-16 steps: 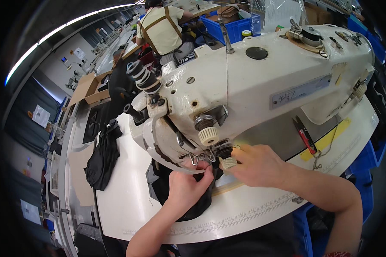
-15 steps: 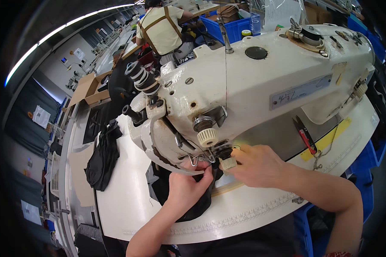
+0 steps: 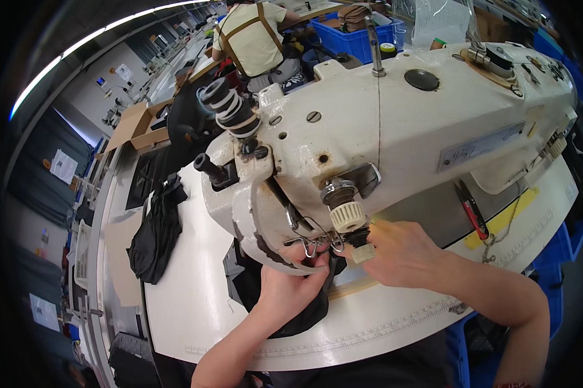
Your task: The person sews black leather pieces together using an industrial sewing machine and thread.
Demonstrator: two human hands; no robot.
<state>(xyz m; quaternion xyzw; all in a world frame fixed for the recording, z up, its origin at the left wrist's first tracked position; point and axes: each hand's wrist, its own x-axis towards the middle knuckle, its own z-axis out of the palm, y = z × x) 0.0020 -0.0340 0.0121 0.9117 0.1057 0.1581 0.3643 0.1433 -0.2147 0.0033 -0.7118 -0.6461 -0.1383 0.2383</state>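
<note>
A white industrial sewing machine (image 3: 395, 123) fills the middle of the view, its paint chipped around the needle end. My left hand (image 3: 290, 291) is closed at the needle area, thumb and fingers pinching the edge of a piece of black fabric (image 3: 301, 317) that lies on the table beneath it. From the other side my right hand (image 3: 404, 255) reaches in beside the cream tension knobs (image 3: 348, 216). Its fingertips are hidden behind the lower knob and the machine head, so what they touch does not show. The needle is also out of sight.
Red-handled thread snips (image 3: 474, 210) lie on the machine bed at the right, near a yellow strip (image 3: 514, 210) and a chain. More black fabric (image 3: 157, 239) rests on the white table at the left. Blue bins (image 3: 353, 39) and a seated person (image 3: 256, 42) are farther back.
The whole view has shifted slightly, so the machine sits farther right in it. Both hands remain at the needle area, with the left still on the black fabric.
</note>
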